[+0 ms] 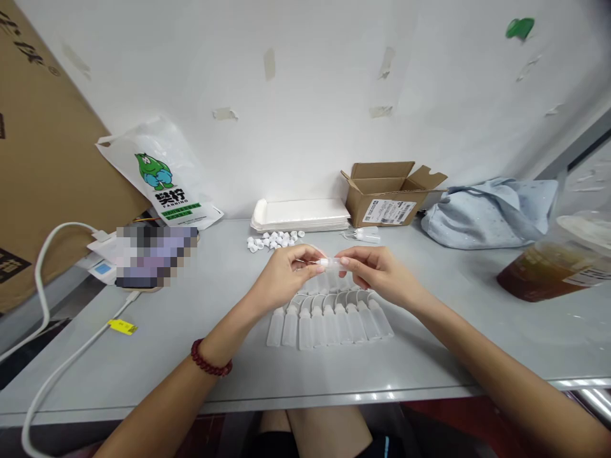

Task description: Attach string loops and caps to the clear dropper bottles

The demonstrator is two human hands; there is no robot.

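1. Translucent plastic squeeze bottle [335, 263]: it lies nearly level between your two hands, just right of the centre of the frame, with its white tip end to the left.
2. Your left hand [285, 275] pinches the bottle's tip end between thumb and fingers; a dark red beaded bracelet [210, 361] circles that wrist.
3. Your right hand [378, 272] pinches the bottle's body from the other side, thumb and index finger closed on it.
4. Below your hands, at the lower centre, more squeeze bottles [329, 326] lie side by side in a row on the grey tabletop [443, 346], necks toward the wall, with thin white curved strips by their necks. Others lie behind them, partly hidden by your hands.
5. Beyond your left hand you have a scatter of small white caps [273, 240], in front of a stack of flat white packets [305, 215].
6. Right of that stack stands an open cardboard box [379, 196] with a printed label; a small bottle [368, 236] lies before it.
7. At the right are a pale blue fabric bag [487, 216] and a cup of brown drink [537, 273].
8. At the left, a printed white plastic bag [184, 168] leans against the wall [310, 83], behind a pixelated phone [162, 254] and white cables [71, 357].
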